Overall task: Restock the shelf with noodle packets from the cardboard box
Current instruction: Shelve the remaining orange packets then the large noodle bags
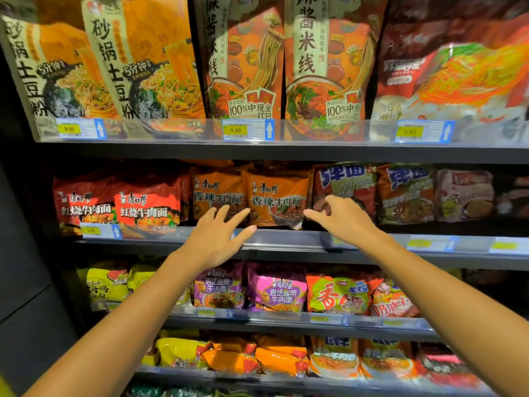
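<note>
A dark metal shelf unit (286,151) fills the view, its tiers packed with glossy, crinkled plastic noodle packets. The top tier holds tall flat pouches (143,61) standing upright behind a clear plastic lip with yellow price tags (235,130). On the second tier, soft pillow-shaped multipacks sit side by side: red ones (120,202) at the left, two orange noodle packets (276,200) in the middle, blue-lettered ones (343,184) to the right. Lower tiers carry yellow, purple (276,287) and green packs, tightly filled.

Both bare arms reach up to the second tier. The left hand (217,236) is spread wide, fingers straight, holding nothing; its fingertips lie over the lower left of the orange packets, at the shelf's front rail (286,239). The right hand (340,217) is also spread and holds nothing, fingers loosely extended at the right edge of the same orange pack, in front of the blue-lettered one. Whether either hand actually touches the plastic cannot be told.

The orange pack stands between the two hands, near the rail edge. The cardboard box is out of view.
</note>
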Available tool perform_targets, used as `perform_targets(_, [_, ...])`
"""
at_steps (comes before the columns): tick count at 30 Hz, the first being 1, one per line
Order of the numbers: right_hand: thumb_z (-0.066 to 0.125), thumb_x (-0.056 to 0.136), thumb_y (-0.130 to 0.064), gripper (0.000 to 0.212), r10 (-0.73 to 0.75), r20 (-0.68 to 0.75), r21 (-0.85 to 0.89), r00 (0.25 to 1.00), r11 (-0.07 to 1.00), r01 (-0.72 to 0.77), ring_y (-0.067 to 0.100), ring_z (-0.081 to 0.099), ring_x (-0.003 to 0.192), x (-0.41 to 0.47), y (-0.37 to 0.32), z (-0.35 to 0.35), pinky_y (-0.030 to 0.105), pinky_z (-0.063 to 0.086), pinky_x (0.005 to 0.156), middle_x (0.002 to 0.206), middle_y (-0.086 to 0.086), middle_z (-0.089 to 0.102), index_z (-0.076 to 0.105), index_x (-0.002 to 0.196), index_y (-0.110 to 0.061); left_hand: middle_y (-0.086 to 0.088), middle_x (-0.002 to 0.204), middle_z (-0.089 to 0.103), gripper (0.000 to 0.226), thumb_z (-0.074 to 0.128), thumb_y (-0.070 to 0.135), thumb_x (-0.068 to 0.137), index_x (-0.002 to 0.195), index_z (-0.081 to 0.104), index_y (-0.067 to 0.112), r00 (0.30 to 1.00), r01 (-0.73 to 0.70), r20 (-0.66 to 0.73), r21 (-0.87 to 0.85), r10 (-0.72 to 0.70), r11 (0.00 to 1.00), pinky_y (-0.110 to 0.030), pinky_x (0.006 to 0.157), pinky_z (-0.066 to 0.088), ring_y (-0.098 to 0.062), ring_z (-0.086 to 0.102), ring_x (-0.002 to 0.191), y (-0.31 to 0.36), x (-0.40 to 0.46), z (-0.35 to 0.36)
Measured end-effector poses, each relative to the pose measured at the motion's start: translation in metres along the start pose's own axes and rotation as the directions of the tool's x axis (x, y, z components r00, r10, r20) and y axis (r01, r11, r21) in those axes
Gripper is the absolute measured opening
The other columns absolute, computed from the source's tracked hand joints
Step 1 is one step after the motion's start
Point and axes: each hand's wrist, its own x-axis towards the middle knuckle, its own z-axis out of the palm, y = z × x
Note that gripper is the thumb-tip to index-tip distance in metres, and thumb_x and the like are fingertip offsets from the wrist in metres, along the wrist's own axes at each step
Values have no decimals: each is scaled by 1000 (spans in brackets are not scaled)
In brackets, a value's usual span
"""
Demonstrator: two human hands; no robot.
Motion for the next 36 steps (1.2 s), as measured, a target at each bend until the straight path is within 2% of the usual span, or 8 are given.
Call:
perform_targets(4, [56,93,-55,48,-138,-23,36,990,990,139,9,62,97,-27,19,-7,36,55,81,107,-15,65,54,133,-28,4,164,16,73,11,76,90,154,20,41,978,-184,-105,-33,180,982,-44,123,12,-24,10,151,10,-11,-1])
perform_targets(7, [54,95,-55,56,-190,-46,-20,981,982,190,12,48,129,-49,37,-11,38,48,102,140,-11,54,45,144,-30,4,162,23,73,14,72,91,153,27,36,948,-284,-148,-5,280,959,-45,122,18,-24,17,150,30,-7,3])
perform_targets(10, [56,96,-51,59,-209,-51,-26,977,978,208,13,37,140,-80,63,-20,37,38,113,150,-7,44,41,148,-26,1,161,26,69,18,67,94,153,29,34,895,-426,-141,20,424,905,-47,121,22,-27,21,148,65,4,14])
perform_targets(19, [55,95,-53,65,-18,6,-177,1000,984,19,11,22,147,-191,177,-76,38,27,120,156,-10,33,34,152,-29,-6,158,35,74,20,67,94,151,39,24,736,-674,-79,-6,672,738,-56,115,29,-36,26,146,213,17,55])
perform_targets(23, [55,95,-54,66,91,-2,-184,996,979,-89,13,21,148,-260,228,-110,34,23,121,158,-6,30,35,152,-27,-3,161,28,73,20,67,95,149,42,23,657,-751,-57,30,752,659,-58,119,19,-33,11,152,280,7,62])
perform_targets(30, [56,93,-57,67,253,-32,-195,967,947,-254,15,28,145,-398,313,-178,33,22,121,156,-3,35,39,150,-25,-6,163,20,92,2,80,86,151,39,26,613,-786,22,-84,790,612,-53,118,23,-36,23,148,431,-49,84])
perform_targets(32, [57,94,-55,67,308,-50,-185,950,932,-312,15,26,146,-445,334,-203,25,16,119,158,-4,33,38,151,-26,-10,160,30,84,13,75,91,147,46,22,578,-810,44,-93,815,579,-55,115,30,-39,32,143,476,-73,99])
perform_targets(36, [53,95,-57,68,454,-35,-161,890,876,-454,15,22,147,-538,377,-247,35,21,121,159,-5,29,32,153,-27,-15,146,50,81,15,72,94,137,58,19,504,-851,78,-128,860,510,-57,107,41,-45,50,129,568,-120,129])
